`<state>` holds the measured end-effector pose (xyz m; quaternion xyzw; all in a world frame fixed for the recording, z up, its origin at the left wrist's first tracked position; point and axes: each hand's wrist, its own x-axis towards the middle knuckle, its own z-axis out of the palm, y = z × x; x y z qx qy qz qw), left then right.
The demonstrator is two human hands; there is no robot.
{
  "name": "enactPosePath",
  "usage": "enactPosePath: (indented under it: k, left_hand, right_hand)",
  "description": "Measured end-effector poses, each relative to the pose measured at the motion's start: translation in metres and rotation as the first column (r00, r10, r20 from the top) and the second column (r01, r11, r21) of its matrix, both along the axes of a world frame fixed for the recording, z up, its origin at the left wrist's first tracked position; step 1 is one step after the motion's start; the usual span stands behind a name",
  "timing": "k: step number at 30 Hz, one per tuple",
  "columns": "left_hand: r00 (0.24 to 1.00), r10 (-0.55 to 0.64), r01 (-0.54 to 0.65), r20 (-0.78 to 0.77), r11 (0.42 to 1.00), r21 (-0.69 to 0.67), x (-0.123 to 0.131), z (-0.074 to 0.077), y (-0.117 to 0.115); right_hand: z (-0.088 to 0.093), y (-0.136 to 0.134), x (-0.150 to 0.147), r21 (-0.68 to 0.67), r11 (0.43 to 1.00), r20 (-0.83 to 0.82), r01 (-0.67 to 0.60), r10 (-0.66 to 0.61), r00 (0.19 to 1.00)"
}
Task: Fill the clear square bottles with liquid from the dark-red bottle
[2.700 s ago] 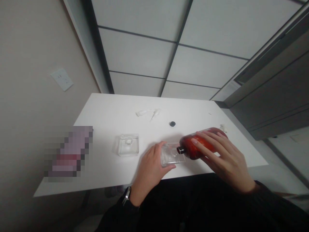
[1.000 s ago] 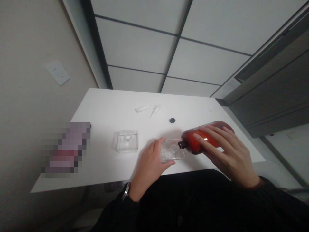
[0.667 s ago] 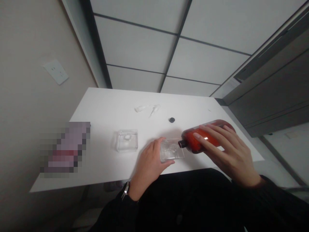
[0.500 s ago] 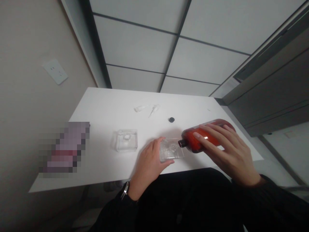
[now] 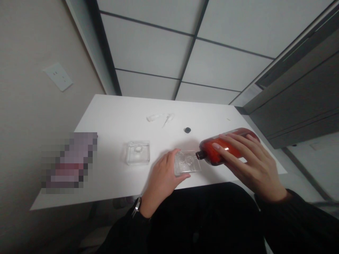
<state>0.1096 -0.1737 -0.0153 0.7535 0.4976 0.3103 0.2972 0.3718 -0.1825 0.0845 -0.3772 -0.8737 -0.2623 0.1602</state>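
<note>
With my left hand point(image 5: 164, 173) I grip a clear square container point(image 5: 188, 163) by its left side, thumb in front and fingers behind. My right hand point(image 5: 251, 164) is wrapped over a reddish-amber bottle point(image 5: 212, 152), which is tipped nearly flat. The bottle's dark, uncapped neck points left, at the container's right edge. Whether liquid is flowing from it I cannot tell. A second clear square container point(image 5: 138, 157), with a round opening in its top, stands to the left of my left hand. A small black cap point(image 5: 187, 130) lies behind the held container.
Translucent plastic pieces point(image 5: 160, 118) lie toward the back of the white table point(image 5: 111, 116). A pixelated pinkish item point(image 5: 71, 158) is at the table's left edge. A paneled white surface point(image 5: 148, 46) rises behind, and a wall socket point(image 5: 58, 77) is at the left.
Both hands keep their holds on the container and the bottle. The whole view has shifted very slightly; nothing else has visibly moved.
</note>
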Motion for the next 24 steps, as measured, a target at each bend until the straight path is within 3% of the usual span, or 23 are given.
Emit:
enactPosePath:
  k: [24]
  left_hand:
    - [1.000,-0.008,0.008,0.012,1.000,0.028,0.0002,-0.0032,0.0004]
  right_hand:
    - [0.0065,0.0003,-0.0041,0.032,0.999,0.036,-0.007,0.006,0.999]
